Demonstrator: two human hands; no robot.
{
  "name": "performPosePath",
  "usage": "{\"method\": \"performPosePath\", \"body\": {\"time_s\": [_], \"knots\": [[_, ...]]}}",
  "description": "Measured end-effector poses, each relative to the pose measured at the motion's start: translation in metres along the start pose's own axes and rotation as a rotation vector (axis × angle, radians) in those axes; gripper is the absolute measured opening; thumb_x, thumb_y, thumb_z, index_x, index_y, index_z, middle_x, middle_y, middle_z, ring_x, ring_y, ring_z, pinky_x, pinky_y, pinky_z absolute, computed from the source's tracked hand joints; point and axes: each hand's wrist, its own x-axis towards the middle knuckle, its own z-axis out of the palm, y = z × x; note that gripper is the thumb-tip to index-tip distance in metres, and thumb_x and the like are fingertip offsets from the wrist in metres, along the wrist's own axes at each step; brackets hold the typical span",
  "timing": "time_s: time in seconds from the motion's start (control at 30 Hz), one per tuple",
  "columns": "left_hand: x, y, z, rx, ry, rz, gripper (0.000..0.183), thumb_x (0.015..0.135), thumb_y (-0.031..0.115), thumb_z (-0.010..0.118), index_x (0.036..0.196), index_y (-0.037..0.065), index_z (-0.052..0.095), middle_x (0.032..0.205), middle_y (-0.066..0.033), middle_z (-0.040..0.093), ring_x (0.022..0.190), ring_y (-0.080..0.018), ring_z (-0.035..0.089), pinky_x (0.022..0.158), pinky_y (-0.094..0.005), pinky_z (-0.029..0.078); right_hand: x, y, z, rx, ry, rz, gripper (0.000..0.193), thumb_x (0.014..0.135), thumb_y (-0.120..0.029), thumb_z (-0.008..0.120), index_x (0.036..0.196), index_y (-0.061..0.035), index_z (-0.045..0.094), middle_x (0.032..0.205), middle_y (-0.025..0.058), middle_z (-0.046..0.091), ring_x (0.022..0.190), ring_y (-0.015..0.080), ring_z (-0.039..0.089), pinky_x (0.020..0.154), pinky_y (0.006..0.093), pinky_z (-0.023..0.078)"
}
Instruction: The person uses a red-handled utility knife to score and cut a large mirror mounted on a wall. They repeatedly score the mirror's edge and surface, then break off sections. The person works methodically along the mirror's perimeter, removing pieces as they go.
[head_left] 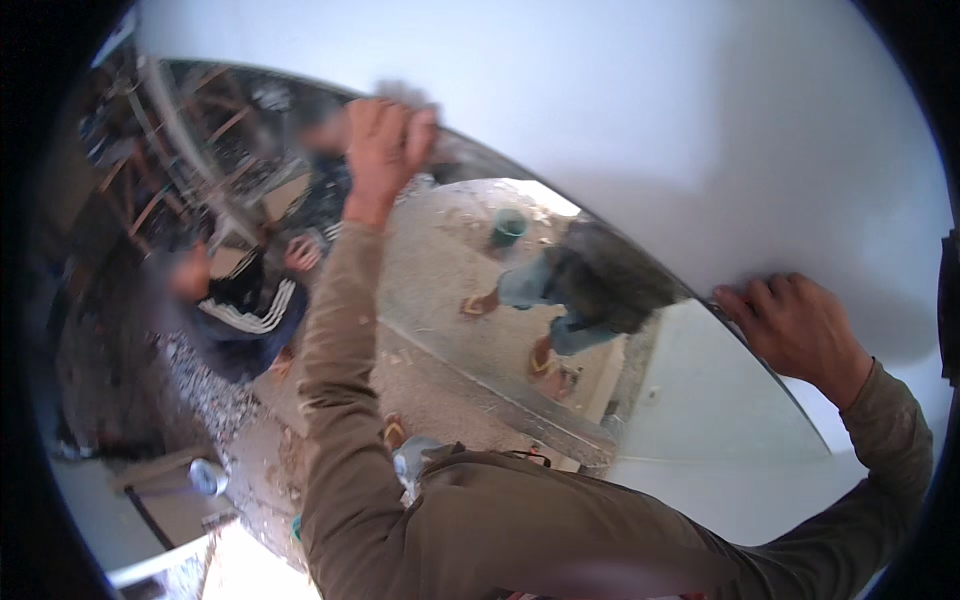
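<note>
A large mirror (450, 270) stands against a glossy white wall (560, 70), its top edge slanting down to the right across the view. My left hand (380, 150) grips that edge from above, fingers hooked over it. Farther right, my right hand (795, 325) holds the same edge with curled fingers; its thumb is partly hidden. Jeans, sandals and a dark top show in the glass as a reflection. The lower edge of the mirror lies close to the dusty floor (440, 385).
At the left a person in a dark jacket with white stripes (245, 310) crouches close to the mirror's far end. Grey gravel (205, 390) lies near them. A round white object (208, 477) is at the lower left. A green bucket (508, 227) appears in the reflection.
</note>
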Motion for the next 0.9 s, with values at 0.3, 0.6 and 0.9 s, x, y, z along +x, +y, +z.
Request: {"method": "performPosePath", "body": {"time_s": [0.3, 0.6, 0.9], "knots": [[0.000, 0.009, 0.009, 0.042, 0.040, -0.062, 0.016, 0.091, 0.013, 0.074, 0.083, 0.003, 0.064, 0.086, -0.0120, 0.063, 0.082, -0.0320, 0.057, 0.073, -0.0423, 0.049, -0.014, 0.001, -0.026, -0.063, 0.100, 0.231, 0.047, 0.094, -0.012, 0.062, 0.142, -0.0158, 0.062, 0.084, 0.0043, 0.056, 0.070, 0.0166, 0.056, 0.061, 0.0331, 0.047], [-0.007, 0.078, 0.002, -0.194, -0.116, 0.045, 0.028, 0.092, 0.021, 0.074, 0.116, 0.006, 0.072, 0.116, -0.0138, 0.066, 0.114, -0.0328, 0.062, 0.097, -0.0467, 0.051, 0.071, -0.002, -0.012, 0.042, 0.222, 0.165, 0.039, 0.091, -0.012, 0.064, 0.129, -0.0134, 0.066, 0.084, 0.0034, 0.062, 0.068, 0.0177, 0.064, 0.061, 0.0329, 0.051], [-0.024, 0.154, 0.016, -0.294, -0.067, 0.049, 0.028, 0.092, 0.036, 0.076, 0.108, 0.013, 0.076, 0.105, -0.0019, 0.065, 0.105, -0.0234, 0.060, 0.103, -0.0465, 0.047, 0.104, -0.009, -0.009, -0.102, 0.194, 0.007, 0.025, 0.092, -0.016, 0.064, 0.116, -0.0101, 0.069, 0.073, 0.0032, 0.059, 0.062, 0.0155, 0.063, 0.056, 0.0302, 0.050]]}}
